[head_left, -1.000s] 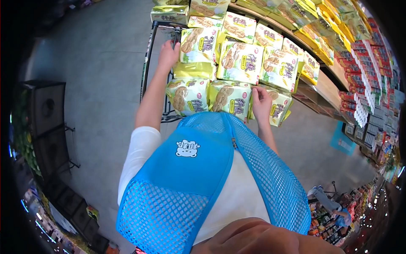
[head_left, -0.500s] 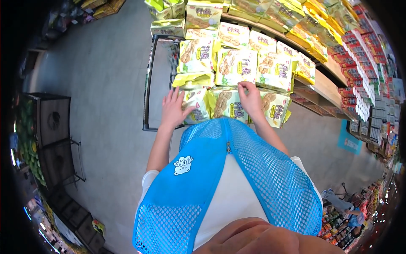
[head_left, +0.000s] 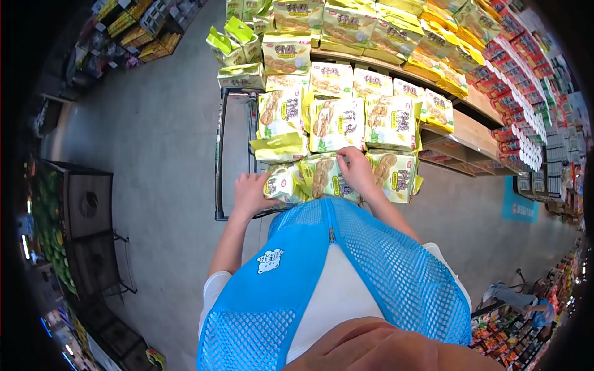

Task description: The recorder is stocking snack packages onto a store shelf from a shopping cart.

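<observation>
Green-and-white biscuit bags stand in rows on a black-framed cart in front of me. My left hand (head_left: 249, 196) rests at the left side of the front-left biscuit bag (head_left: 286, 183), its thumb apart from the fingers and against the bag. With bent fingers, my right hand (head_left: 357, 171) pinches the upper edge of the front-middle biscuit bag (head_left: 323, 176); the fingertips are partly hidden. To its right is another biscuit bag (head_left: 392, 176). Behind stands a second row, with a middle bag (head_left: 337, 125) just beyond my right hand.
The black cart frame (head_left: 219, 154) shows on the left. Beyond it, wooden shelves (head_left: 476, 128) carry more biscuit bags and red packages. Dark crates (head_left: 86, 204) with green produce stand at far left. A person (head_left: 516, 300) is in the distance at lower right.
The bags and cart sit lower in the picture as my view has shifted. My left hand's fingers, spread wide before, now curve closer around the bag's side. My right hand stays at the middle bag.
</observation>
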The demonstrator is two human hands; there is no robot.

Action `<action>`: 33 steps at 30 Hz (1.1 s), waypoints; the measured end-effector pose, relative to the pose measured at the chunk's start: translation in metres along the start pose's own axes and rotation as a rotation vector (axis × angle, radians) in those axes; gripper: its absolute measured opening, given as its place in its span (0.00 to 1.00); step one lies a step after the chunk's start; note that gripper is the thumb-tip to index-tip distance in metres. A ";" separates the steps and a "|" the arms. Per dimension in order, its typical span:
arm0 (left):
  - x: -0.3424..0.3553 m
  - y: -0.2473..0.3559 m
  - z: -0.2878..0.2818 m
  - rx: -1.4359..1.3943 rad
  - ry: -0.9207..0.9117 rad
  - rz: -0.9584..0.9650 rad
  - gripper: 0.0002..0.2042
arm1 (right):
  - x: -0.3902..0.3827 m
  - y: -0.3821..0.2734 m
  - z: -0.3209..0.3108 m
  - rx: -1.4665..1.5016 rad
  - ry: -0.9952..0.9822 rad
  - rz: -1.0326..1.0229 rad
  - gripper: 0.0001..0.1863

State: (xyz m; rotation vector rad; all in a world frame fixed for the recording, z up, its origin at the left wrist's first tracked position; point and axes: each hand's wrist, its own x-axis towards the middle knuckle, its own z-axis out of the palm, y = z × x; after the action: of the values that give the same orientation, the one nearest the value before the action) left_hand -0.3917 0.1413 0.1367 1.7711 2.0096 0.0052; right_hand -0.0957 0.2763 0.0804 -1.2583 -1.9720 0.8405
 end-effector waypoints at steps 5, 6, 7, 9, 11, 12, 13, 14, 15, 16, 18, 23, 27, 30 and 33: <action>-0.005 -0.021 0.009 -0.119 0.215 0.194 0.35 | 0.001 -0.011 -0.014 0.011 -0.098 -0.001 0.07; -0.003 -0.013 -0.011 -0.224 0.106 0.100 0.33 | 0.001 -0.011 -0.018 0.010 -0.093 0.006 0.07; -0.004 -0.009 -0.027 -0.327 -0.004 0.000 0.32 | 0.002 -0.011 -0.019 0.040 -0.082 -0.012 0.07; -0.011 -0.015 -0.038 -0.347 0.149 0.026 0.30 | 0.002 -0.013 -0.017 0.073 -0.077 -0.030 0.07; -0.006 -0.028 -0.046 -0.546 0.302 -0.050 0.28 | 0.001 -0.016 -0.013 0.097 0.034 -0.037 0.07; -0.006 -0.024 -0.050 -0.726 0.316 -0.065 0.28 | -0.003 -0.022 -0.018 0.093 0.019 -0.030 0.07; -0.002 -0.030 -0.049 -0.906 0.411 -0.007 0.28 | 0.003 -0.032 -0.023 0.107 0.028 -0.023 0.08; 0.003 -0.034 -0.050 -1.074 0.394 -0.022 0.28 | 0.007 -0.039 -0.025 0.121 0.038 -0.016 0.09; 0.010 -0.034 -0.048 -1.246 0.369 -0.028 0.29 | 0.009 -0.038 -0.024 0.118 0.033 -0.016 0.09; 0.015 -0.030 -0.042 -1.251 0.370 -0.033 0.29 | 0.011 -0.037 -0.024 0.245 -0.021 0.039 0.11; 0.024 -0.016 -0.027 -1.724 0.387 0.014 0.29 | 0.016 -0.032 -0.028 0.459 -0.196 0.103 0.21; 0.036 0.029 -0.018 -1.893 0.215 0.095 0.30 | 0.032 -0.056 -0.039 0.813 -0.399 0.083 0.39; 0.048 0.047 0.003 -1.767 0.125 0.063 0.32 | 0.040 -0.059 -0.049 0.404 -0.311 0.172 0.45; 0.049 0.054 0.005 -1.694 0.063 0.056 0.36 | 0.032 -0.047 -0.057 0.522 -0.390 0.370 0.40; 0.054 0.062 0.000 -1.626 0.079 0.086 0.35 | 0.036 -0.042 -0.066 0.486 -0.386 0.411 0.38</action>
State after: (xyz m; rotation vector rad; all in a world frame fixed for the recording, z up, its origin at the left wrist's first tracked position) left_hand -0.3370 0.2025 0.1367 0.7020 1.1202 1.3059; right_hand -0.0772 0.3065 0.1583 -1.2818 -1.6371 1.7573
